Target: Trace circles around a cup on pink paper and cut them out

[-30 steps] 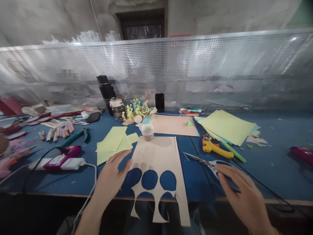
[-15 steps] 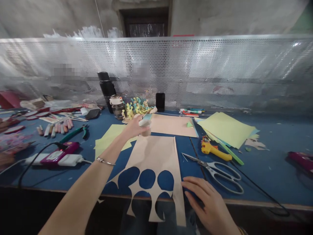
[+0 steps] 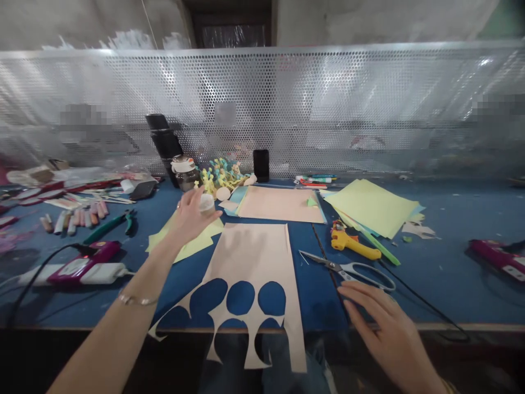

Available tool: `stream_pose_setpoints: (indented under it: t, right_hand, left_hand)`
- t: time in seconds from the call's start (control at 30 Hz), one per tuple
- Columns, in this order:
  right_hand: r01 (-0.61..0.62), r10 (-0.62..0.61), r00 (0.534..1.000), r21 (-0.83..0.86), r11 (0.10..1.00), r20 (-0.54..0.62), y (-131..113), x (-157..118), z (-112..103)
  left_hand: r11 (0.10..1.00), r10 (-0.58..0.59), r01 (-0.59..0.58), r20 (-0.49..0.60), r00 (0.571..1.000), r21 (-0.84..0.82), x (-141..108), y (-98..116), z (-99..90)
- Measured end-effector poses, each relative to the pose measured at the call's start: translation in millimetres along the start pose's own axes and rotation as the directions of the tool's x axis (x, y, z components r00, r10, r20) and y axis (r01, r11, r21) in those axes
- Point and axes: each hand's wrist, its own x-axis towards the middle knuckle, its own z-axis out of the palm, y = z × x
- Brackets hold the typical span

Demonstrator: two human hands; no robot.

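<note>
My left hand point(image 3: 192, 219) reaches forward over the yellow paper point(image 3: 164, 241), its thumb and fingers around a small round white-topped cup or cap point(image 3: 206, 204). Just beyond it lies a pale paper disc point(image 3: 223, 193). A pale pink sheet point(image 3: 252, 249) with several round holes cut from its near end lies before me and hangs over the table edge. My right hand point(image 3: 381, 323) has its fingers stretched out, with nothing visible in them. It covers one handle loop of the silver scissors point(image 3: 348, 268); whether it touches them I cannot tell.
Right of the sheet lie a yellow-handled tool point(image 3: 355, 244) and a stack of yellow paper point(image 3: 373, 208). A pink sheet point(image 3: 279, 203) lies behind, near a black phone point(image 3: 261, 164). A power strip point(image 3: 82, 268), green pliers point(image 3: 109, 225) and a bottle point(image 3: 185, 172) stand left.
My left hand has moved left with the white-topped thing, off the pink sheets. The pale disc behind it now shows. My right hand has left the holed sheet's edge for the scissors' handles.
</note>
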Motion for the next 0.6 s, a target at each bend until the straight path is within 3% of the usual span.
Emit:
stream_pose_setpoints:
  t: [0.07,0.1,0.17,0.33,0.6]
  right_hand:
    - [-0.035,0.034,0.999,-0.073,0.997,-0.018,19,2,-11]
    - [-0.062,0.062,0.998,-0.117,0.991,0.001,29,2,-16]
    - [-0.085,0.101,0.992,-0.191,0.978,0.078,46,2,-22]
    - [-0.015,0.073,0.966,-0.230,0.973,0.248,66,0,-23]
    - [0.082,-0.005,0.957,-0.251,0.965,0.290,72,6,-22]
  left_hand:
    - [0.994,0.004,0.017,0.201,0.980,-0.103,-25,10,-5.5]
    - [0.990,-0.025,0.067,0.317,0.948,-0.124,-36,13,-6.9]
    - [0.987,-0.080,0.134,0.442,0.893,-0.093,-53,16,-6.9]
    - [0.988,-0.122,0.155,0.490,0.863,-0.026,-66,23,-2.5]
    - [0.988,-0.143,0.155,0.529,0.837,0.021,-55,35,2.0]
